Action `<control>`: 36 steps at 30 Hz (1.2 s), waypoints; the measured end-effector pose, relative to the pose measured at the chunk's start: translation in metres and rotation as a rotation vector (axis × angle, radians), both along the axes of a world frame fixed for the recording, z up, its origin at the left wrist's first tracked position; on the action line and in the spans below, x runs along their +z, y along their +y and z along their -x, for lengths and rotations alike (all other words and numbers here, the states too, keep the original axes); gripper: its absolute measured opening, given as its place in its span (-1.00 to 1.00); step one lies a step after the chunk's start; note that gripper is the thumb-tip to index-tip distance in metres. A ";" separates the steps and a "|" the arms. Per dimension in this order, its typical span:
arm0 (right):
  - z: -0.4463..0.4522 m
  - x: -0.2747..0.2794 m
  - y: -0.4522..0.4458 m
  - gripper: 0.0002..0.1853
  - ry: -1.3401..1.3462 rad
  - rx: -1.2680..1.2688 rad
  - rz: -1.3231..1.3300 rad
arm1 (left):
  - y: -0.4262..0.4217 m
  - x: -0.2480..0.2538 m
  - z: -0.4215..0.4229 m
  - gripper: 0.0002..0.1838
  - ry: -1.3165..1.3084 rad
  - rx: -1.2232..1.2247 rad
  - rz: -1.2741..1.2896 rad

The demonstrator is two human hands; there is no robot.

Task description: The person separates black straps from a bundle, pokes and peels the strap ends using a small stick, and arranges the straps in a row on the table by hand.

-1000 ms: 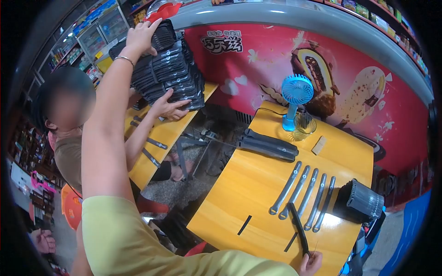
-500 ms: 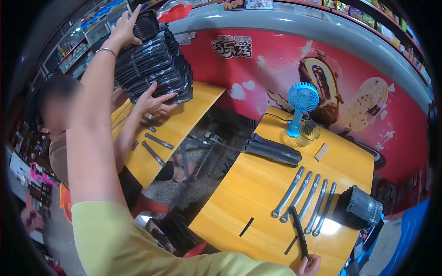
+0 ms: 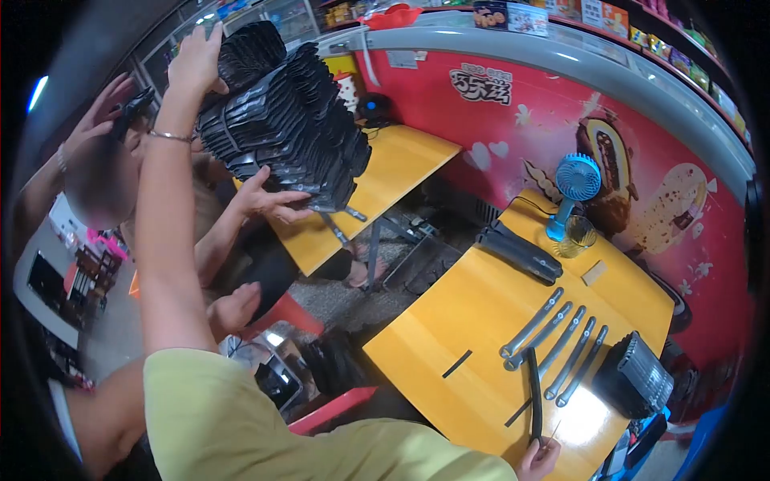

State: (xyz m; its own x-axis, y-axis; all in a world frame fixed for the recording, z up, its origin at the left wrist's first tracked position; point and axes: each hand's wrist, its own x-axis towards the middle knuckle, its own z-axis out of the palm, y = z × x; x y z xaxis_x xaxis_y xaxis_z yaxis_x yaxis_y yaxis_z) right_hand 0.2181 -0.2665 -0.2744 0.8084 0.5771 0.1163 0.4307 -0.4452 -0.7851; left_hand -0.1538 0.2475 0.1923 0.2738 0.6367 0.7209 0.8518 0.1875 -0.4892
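My left hand (image 3: 195,66) is raised at the upper left, gripping the upper end of a large stack of black strips (image 3: 281,120). Some of its fingers are hidden by the stack. A co-worker's hand (image 3: 269,196) supports the stack from below. At the bottom right, my right hand (image 3: 539,460) pinches a black strip (image 3: 535,393), and a thin needle-like piece sticks up by its fingertips. Several flat grey-black strips (image 3: 561,345) lie side by side just beyond that strip. Two short thin black pieces, one of them (image 3: 457,364) farther left, rest on the yellow table (image 3: 417,337).
A black bundle (image 3: 520,253), blue fan (image 3: 577,178), glass (image 3: 577,237) and tan block (image 3: 594,272) are on the table. A dark bundle (image 3: 635,377) stands at its right edge. Another yellow table (image 3: 409,156) is behind the stack. People sit at the left.
The view has swung left, shifting the tables rightward. The stack is tilted more and its strips are fanned out. Another person's raised hand now shows at the left. My right hand still holds its strip.
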 end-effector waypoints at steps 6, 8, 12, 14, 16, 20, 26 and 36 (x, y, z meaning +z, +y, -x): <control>0.000 0.000 -0.007 -0.79 -0.015 0.017 -0.066 | -0.069 -0.024 0.059 -0.36 -0.243 0.072 -0.158; -0.001 -0.001 -0.006 -0.78 0.023 0.019 -0.095 | -0.105 -0.020 0.071 -0.33 -0.323 -0.005 -0.032; 0.000 -0.002 -0.009 -0.77 0.069 0.037 -0.134 | -0.164 -0.025 0.075 -0.17 -0.401 0.237 -0.046; -0.003 -0.014 -0.010 -0.77 0.067 0.052 -0.147 | -0.202 -0.021 0.058 -0.16 -0.418 0.371 -0.003; -0.001 -0.022 -0.005 -0.89 0.156 0.024 -0.285 | -0.221 -0.024 0.056 -0.11 -0.423 0.379 -0.013; -0.006 -0.031 -0.010 -0.91 0.109 0.006 -0.238 | -0.256 -0.046 0.022 -0.07 -0.412 0.340 -0.131; -0.010 -0.038 -0.010 -0.95 0.320 -0.049 -0.430 | -0.248 -0.135 -0.090 -0.41 -0.623 -1.000 0.251; -0.007 0.025 -0.019 -0.94 0.469 -0.174 -0.651 | -0.308 -0.364 -0.239 -0.47 -0.664 -1.157 2.252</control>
State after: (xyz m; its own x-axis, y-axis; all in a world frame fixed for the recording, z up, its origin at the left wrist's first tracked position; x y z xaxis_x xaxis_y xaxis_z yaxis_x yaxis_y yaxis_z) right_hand 0.2255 -0.2858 -0.2495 0.9280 0.3724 0.0120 -0.0399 0.1314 -0.9905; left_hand 0.0851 -0.0603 -0.1722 0.9612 0.0370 -0.2735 0.2720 -0.2944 0.9161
